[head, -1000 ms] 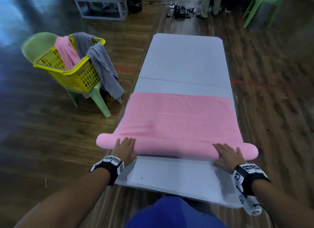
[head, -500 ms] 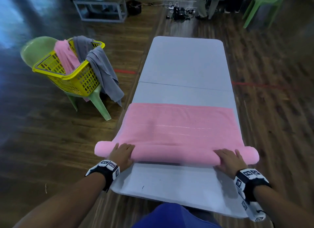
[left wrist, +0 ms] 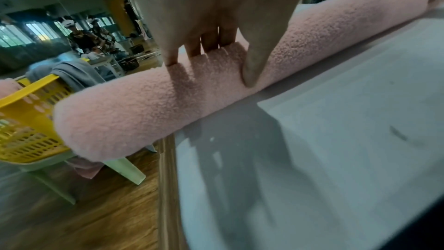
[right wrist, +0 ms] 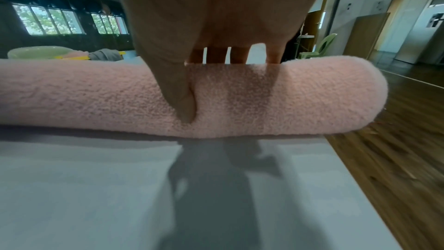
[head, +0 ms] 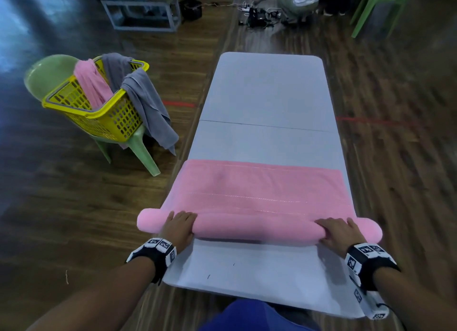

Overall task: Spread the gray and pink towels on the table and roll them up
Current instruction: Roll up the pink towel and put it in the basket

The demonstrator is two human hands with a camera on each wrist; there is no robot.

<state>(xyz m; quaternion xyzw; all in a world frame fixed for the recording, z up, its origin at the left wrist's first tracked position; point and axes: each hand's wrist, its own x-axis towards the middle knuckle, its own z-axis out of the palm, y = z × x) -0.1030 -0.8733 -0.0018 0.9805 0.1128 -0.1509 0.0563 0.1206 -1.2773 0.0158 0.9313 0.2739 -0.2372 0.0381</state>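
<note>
Off to the left there's a yellow basket [head: 99,108] sitting on a green chair [head: 49,76], with a gray towel [head: 146,103] and another pink one hanging over its rim; nothing on the desk [head: 267,91] blocks the roll. The pink towel [head: 259,187] lies flat across the desk, near edge rolled into a tube; left hand [head: 179,228] and right hand [head: 340,233] press on top near each end, fingers [left wrist: 209,45] slightly spread over it, thumbs on the near side.

2 pink towels [head: 262,192], 1 gray towel [head: 146,101], 1 basket [head: 108,118], 2 green chairs [head: 49,73], 1 table [head: 269,91], 2 hands [head: 179,228].
</note>
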